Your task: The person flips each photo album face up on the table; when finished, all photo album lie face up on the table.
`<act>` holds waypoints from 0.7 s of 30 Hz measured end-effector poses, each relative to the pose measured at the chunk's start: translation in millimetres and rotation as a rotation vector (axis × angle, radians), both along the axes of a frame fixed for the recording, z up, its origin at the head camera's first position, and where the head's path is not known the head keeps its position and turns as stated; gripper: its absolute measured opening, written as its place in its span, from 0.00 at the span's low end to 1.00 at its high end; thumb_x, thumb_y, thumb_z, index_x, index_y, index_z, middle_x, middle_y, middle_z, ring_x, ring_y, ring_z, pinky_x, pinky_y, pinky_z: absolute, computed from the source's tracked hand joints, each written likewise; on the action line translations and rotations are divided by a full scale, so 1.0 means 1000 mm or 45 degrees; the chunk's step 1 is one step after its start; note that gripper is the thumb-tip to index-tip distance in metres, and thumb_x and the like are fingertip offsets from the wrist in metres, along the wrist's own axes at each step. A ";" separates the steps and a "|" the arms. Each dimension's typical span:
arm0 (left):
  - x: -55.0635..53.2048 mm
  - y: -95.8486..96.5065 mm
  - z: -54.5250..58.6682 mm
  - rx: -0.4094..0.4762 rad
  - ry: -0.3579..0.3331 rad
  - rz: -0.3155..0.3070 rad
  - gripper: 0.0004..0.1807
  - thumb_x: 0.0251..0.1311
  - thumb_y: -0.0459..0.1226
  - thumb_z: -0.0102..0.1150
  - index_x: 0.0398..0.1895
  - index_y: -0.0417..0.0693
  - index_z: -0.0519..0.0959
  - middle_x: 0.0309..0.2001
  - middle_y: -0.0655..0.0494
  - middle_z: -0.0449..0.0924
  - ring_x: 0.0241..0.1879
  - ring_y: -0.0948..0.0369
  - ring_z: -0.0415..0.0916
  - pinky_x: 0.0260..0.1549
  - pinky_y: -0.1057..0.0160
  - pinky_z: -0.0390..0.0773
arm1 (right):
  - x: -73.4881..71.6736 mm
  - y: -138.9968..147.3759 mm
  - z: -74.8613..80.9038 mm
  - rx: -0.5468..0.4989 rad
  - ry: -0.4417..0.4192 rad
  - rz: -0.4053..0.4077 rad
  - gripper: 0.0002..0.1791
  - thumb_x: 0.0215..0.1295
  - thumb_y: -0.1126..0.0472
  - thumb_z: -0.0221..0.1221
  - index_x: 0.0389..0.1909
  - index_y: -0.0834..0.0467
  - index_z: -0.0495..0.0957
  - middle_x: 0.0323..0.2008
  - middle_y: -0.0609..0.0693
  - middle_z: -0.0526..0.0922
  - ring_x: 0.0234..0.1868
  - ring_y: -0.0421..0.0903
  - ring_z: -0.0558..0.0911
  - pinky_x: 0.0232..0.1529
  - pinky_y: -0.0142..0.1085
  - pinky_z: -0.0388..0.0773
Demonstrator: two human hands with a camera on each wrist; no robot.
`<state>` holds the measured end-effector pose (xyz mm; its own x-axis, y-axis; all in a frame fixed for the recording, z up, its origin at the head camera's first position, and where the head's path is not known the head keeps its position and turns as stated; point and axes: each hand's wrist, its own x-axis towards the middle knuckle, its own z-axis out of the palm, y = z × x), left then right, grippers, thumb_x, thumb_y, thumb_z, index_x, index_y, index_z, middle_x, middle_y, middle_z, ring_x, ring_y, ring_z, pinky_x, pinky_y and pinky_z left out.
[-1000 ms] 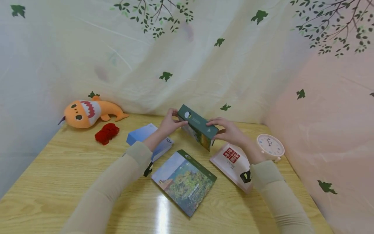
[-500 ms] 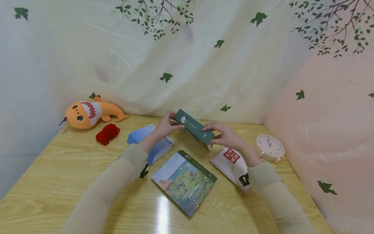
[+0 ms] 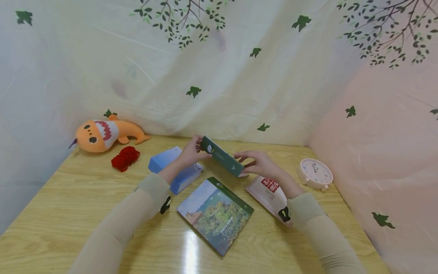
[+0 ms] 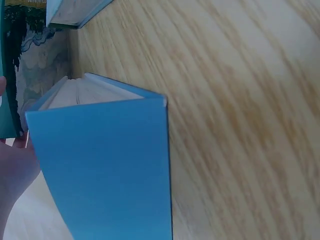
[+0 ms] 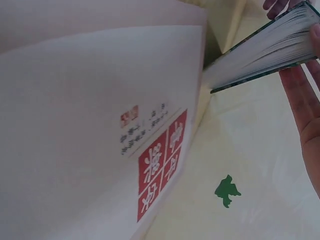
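**A:** ok so going left to right, what's on that tabletop (image 3: 78,213)?

**B:** Orange plush shark (image 3: 99,133) in the far left corner, red yarn (image 3: 125,158) just beside it, then a blue book (image 3: 184,177). Left hand (image 3: 189,154) is past that, thumb and fingers pinching one end of the green album (image 3: 221,156).

**A:** and that's where, exactly?

**B:** Between the hands, toward the far edge, beyond the flat picture-cover album (image 3: 215,217). Can't tell if its bottom touches wood. Right hand (image 3: 261,163) grips the other end. Then a white packet (image 3: 268,194) under the right wrist, and a round clock (image 3: 315,173) by the right edge.

**A:** anything change just now?

**B:** Yeah, the green one's come a bit lower and leftward, and it's tipped so the spine faces us and the cover's gone from the head view. I'd guess it's mid-turn: both ends held, not laid flat, so placing isn't finished imo.
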<state>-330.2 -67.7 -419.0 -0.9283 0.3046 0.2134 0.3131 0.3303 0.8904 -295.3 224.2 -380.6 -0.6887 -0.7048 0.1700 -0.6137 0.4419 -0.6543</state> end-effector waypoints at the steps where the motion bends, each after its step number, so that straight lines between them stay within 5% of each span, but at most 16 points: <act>1: 0.000 -0.001 -0.001 -0.019 0.005 -0.001 0.37 0.49 0.32 0.70 0.61 0.36 0.61 0.53 0.35 0.71 0.52 0.39 0.72 0.55 0.45 0.70 | 0.000 0.000 -0.001 0.008 0.012 -0.002 0.32 0.54 0.61 0.67 0.62 0.56 0.72 0.58 0.53 0.75 0.53 0.51 0.77 0.48 0.43 0.80; 10: -0.001 -0.006 -0.005 -0.179 0.063 0.001 0.29 0.50 0.34 0.69 0.55 0.35 0.72 0.50 0.39 0.76 0.52 0.43 0.71 0.53 0.47 0.72 | -0.006 0.003 -0.015 0.094 0.075 -0.040 0.29 0.54 0.64 0.68 0.58 0.59 0.74 0.55 0.55 0.77 0.54 0.54 0.77 0.51 0.49 0.77; 21: -0.004 -0.005 -0.013 -0.155 -0.028 -0.117 0.41 0.50 0.30 0.68 0.67 0.38 0.59 0.61 0.36 0.67 0.58 0.42 0.68 0.61 0.48 0.66 | -0.019 0.005 -0.029 0.233 0.118 -0.091 0.29 0.52 0.62 0.69 0.57 0.56 0.75 0.53 0.52 0.78 0.50 0.50 0.79 0.48 0.45 0.78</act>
<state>-333.9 -72.5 -431.6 -0.8992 0.4111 0.1499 0.3282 0.4071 0.8524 -314.3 229.3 -410.0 -0.7253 -0.6799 0.1085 -0.6306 0.5927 -0.5011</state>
